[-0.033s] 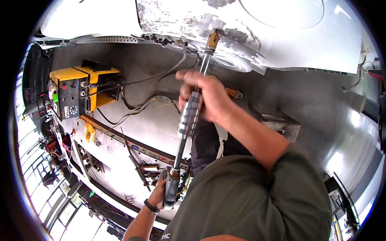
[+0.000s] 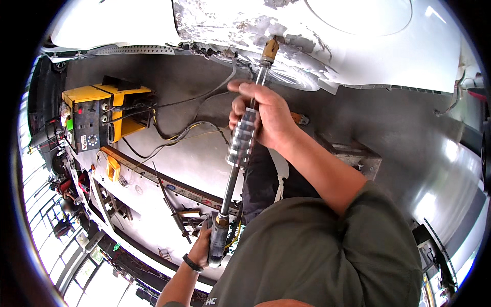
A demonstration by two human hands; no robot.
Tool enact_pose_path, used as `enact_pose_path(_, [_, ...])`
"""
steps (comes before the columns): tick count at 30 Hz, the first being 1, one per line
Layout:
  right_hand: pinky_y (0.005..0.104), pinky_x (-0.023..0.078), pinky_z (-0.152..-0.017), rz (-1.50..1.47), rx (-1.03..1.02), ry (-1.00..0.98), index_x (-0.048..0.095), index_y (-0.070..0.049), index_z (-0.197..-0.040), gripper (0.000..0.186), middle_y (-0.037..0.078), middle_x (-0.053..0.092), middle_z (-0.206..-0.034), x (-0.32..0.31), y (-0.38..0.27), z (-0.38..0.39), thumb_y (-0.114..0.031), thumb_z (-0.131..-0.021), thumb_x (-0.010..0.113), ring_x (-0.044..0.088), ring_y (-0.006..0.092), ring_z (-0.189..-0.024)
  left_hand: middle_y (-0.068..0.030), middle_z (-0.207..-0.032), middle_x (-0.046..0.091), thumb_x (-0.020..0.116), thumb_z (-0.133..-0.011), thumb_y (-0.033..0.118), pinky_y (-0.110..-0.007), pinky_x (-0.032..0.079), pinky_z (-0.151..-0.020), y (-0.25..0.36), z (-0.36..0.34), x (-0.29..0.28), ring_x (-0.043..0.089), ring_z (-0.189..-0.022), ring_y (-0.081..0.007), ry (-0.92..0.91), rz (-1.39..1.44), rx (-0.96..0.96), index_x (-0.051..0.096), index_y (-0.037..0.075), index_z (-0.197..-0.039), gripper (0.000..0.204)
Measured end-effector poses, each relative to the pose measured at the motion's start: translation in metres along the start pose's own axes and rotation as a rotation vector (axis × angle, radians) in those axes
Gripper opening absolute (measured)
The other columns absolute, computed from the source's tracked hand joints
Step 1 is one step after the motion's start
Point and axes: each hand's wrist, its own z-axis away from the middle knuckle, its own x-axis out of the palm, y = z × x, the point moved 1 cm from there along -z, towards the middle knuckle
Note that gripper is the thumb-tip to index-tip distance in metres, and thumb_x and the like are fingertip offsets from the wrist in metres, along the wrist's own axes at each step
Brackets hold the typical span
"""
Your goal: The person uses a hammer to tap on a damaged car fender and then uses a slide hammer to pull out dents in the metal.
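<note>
A slide hammer slants from low centre up to a white car panel [image 2: 378, 51], its brass-coloured tip [image 2: 270, 51] against a scraped, patchy area. My right hand [image 2: 271, 115] is curled loosely at the upper end of the ridged metal sliding weight [image 2: 240, 140], index finger partly extended across the rod. My left hand [image 2: 200, 245] grips the dark rear handle [image 2: 219, 240] at the lower end of the tool, partly hidden behind it. The steel rod [image 2: 227, 189] runs between handle and weight.
A yellow machine [image 2: 89, 94] with cables stands at left, above a long beam [image 2: 169, 187] with bars and tools. A metal stand [image 2: 363, 163] is behind my right forearm, an orange tool [image 2: 299, 117] on the floor [image 2: 409, 133]. A dark car [image 2: 38, 112] is at far left.
My right hand and the sliding weight have moved a short way up the rod toward the car panel. My left hand and the rear handle have stayed in place.
</note>
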Motion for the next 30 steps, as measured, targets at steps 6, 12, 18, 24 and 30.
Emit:
enact_pose_path(6, [0.0353, 0.054, -0.071, 0.022, 0.083, -0.003, 0.062, -0.001, -0.102, 0.014, 0.005, 0.060, -0.077, 0.015, 0.104, 0.074, -0.015, -0.099, 0.064, 0.060, 0.0159, -0.070, -0.0074, -0.118, 0.068, 0.041, -0.110, 0.024, -0.032, 0.062, -0.077, 0.004, 0.013, 0.011, 0.073, -0.097, -0.0158, 0.036, 0.027, 0.009, 0.041, 0.017, -0.148, 0.039])
enact_pose_path(12, [0.0340, 0.053, -0.070, -0.074, 0.208, 0.028, 0.061, -0.002, -0.101, 0.012, 0.004, 0.060, -0.077, 0.008, 0.102, 0.071, -0.013, -0.097, 0.064, 0.059, 0.0139, -0.070, -0.0001, -0.115, 0.066, 0.050, -0.109, 0.026, -0.028, 0.057, -0.081, 0.000, 0.000, 0.010, 0.066, -0.098, -0.0087, 0.108, -0.099, 0.194, 0.049, 0.015, -0.145, 0.038])
enact_pose_path(18, [0.0336, 0.054, -0.071, -0.022, 0.172, -0.034, 0.061, -0.002, -0.102, 0.011, 0.004, 0.060, -0.080, 0.008, 0.089, 0.064, -0.013, -0.098, 0.064, 0.060, 0.0138, -0.072, 0.0002, -0.115, 0.064, 0.047, -0.108, 0.018, -0.028, 0.057, -0.081, 0.004, -0.006, 0.021, 0.065, -0.097, -0.0097, 0.112, -0.058, 0.218, 0.048, 0.015, -0.147, 0.039])
enact_pose_path(24, [0.0342, 0.054, -0.072, -0.001, 0.195, -0.029, 0.061, -0.003, -0.102, 0.012, 0.004, 0.059, -0.080, 0.004, 0.089, 0.066, -0.014, -0.099, 0.063, 0.060, 0.0141, -0.072, 0.0008, -0.111, 0.065, 0.049, -0.107, 0.020, -0.027, 0.057, -0.077, -0.001, -0.005, 0.022, 0.065, -0.089, -0.0090, 0.129, -0.063, 0.191, 0.050, 0.017, -0.144, 0.037])
enact_pose_path(30, [0.0348, 0.054, -0.072, -0.040, 0.238, -0.021, 0.061, -0.001, -0.106, 0.017, 0.006, 0.061, -0.083, 0.006, 0.086, 0.068, -0.015, -0.097, 0.065, 0.061, 0.0163, -0.072, -0.0013, -0.102, 0.070, 0.047, -0.108, 0.026, -0.028, 0.061, -0.069, 0.002, 0.000, 0.021, 0.071, -0.081, -0.0114, 0.083, -0.153, 0.136, 0.053, 0.017, -0.140, 0.034])
